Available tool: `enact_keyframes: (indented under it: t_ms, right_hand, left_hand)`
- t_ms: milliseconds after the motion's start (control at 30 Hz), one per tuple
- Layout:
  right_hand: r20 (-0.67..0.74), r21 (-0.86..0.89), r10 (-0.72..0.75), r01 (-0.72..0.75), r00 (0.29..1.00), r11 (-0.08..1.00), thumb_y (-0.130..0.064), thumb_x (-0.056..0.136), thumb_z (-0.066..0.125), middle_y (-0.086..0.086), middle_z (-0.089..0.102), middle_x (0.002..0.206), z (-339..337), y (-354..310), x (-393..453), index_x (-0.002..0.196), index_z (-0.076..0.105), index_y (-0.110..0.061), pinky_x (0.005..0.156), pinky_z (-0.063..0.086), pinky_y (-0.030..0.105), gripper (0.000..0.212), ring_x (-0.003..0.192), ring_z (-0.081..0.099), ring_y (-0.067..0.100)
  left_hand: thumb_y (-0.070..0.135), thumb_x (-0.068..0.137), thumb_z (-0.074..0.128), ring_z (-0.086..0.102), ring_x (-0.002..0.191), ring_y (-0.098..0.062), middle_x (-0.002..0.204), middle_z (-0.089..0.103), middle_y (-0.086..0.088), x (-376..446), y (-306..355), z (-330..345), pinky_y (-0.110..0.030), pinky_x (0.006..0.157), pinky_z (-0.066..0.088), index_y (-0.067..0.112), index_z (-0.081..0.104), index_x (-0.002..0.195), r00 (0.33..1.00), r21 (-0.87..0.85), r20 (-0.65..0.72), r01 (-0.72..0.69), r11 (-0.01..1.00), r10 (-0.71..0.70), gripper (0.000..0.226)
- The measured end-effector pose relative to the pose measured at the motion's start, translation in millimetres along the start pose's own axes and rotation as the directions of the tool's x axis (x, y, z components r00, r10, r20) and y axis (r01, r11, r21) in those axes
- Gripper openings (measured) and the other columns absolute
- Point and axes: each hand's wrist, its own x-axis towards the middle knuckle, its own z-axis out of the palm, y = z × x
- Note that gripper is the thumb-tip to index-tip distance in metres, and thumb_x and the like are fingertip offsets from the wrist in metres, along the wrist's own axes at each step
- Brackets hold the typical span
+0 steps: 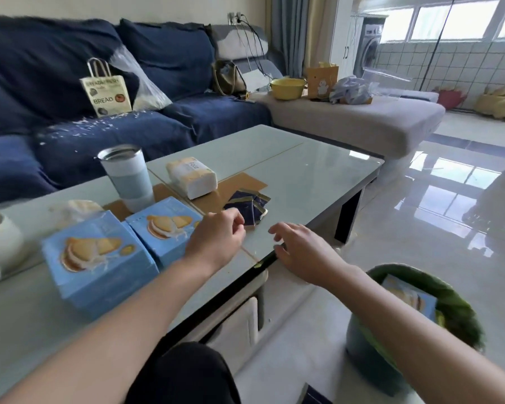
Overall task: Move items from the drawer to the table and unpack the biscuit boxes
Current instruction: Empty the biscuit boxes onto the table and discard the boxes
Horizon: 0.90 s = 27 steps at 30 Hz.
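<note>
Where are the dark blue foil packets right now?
In the head view, the small dark blue foil packets lie in a pile on the glass table, just beyond the left hand and right of the white wrapped tissue pack.

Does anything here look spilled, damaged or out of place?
Yes. White crumbs or flakes are scattered over the blue sofa seat, below the bread bag. Also, a biscuit box lies in the bin.

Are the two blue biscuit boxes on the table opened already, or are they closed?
Both look closed: the near biscuit box and the far biscuit box show intact tops, no raised flaps visible.
</note>
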Motion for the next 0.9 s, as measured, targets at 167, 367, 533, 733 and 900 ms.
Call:
enact_keyframes:
  t_ms: [167, 367, 533, 733, 900]
  right_hand:
    - [0.082, -0.024, -0.086, 0.088, 0.993, 0.996, -0.027, 0.097, 0.049, 0.003, 0.061, 0.112, 14.7, -45.6, 34.1, 0.122, 0.051, -0.014, 0.084, 0.052, 0.042, 0.028, 0.107, 0.055, 0.023]
    - [0.150, -0.057, -0.144, 0.154, 0.978, 0.986, -0.034, 0.094, 0.056, 0.005, 0.054, 0.122, 31.2, -79.2, 63.1, 0.131, 0.045, -0.014, 0.087, 0.049, 0.042, 0.043, 0.113, 0.048, 0.026]
    - [0.105, -0.155, -0.135, 0.151, 0.985, 0.976, -0.050, 0.088, 0.061, 0.006, 0.055, 0.122, 48.4, -89.7, 79.4, 0.129, 0.046, -0.011, 0.091, 0.043, 0.036, 0.059, 0.110, 0.044, 0.027]
    - [0.089, -0.256, -0.113, 0.132, 0.990, 0.958, -0.065, 0.081, 0.059, 0.007, 0.054, 0.123, 66.1, -97.9, 95.4, 0.128, 0.045, -0.011, 0.096, 0.034, 0.038, 0.073, 0.115, 0.039, 0.029]
    - [0.160, -0.136, -0.052, 0.074, 0.986, 0.988, -0.069, 0.075, 0.064, 0.008, 0.054, 0.126, 72.2, -103.2, 99.8, 0.130, 0.042, -0.011, 0.095, 0.031, 0.039, 0.083, 0.118, 0.036, 0.029]
  left_hand:
    - [0.018, 0.091, 0.057, 0.063, 0.087, -0.024, 0.087, 0.069, -0.003, 7.1, -47.6, -45.0, -0.039, 0.077, 0.054, 0.015, 0.068, 0.094, 0.992, 0.056, -0.074, 0.107, 0.993, -0.103, 0.012]
    - [0.019, 0.089, 0.057, 0.062, 0.098, -0.027, 0.105, 0.069, -0.006, 36.0, -95.4, -77.6, -0.039, 0.086, 0.053, 0.016, 0.066, 0.104, 0.974, 0.205, -0.001, 0.221, 0.953, -0.226, 0.018]
    - [0.046, 0.094, 0.056, 0.051, 0.119, -0.032, 0.134, 0.054, -0.015, 65.2, -120.1, -88.6, -0.038, 0.095, 0.044, 0.007, 0.052, 0.131, 0.881, 0.444, 0.221, 0.291, 0.848, -0.418, 0.054]
    - [0.055, 0.097, 0.044, 0.048, 0.124, -0.033, 0.138, 0.051, -0.017, 80.2, -141.9, -78.0, -0.037, 0.097, 0.040, -0.002, 0.046, 0.136, 0.795, 0.484, 0.341, 0.309, 0.819, -0.501, 0.069]
    - [0.056, 0.096, 0.045, 0.054, 0.113, -0.031, 0.130, 0.055, -0.016, 84.7, -148.4, -69.3, -0.035, 0.089, 0.042, 0.000, 0.048, 0.132, 0.786, 0.434, 0.349, 0.347, 0.831, -0.511, 0.066]
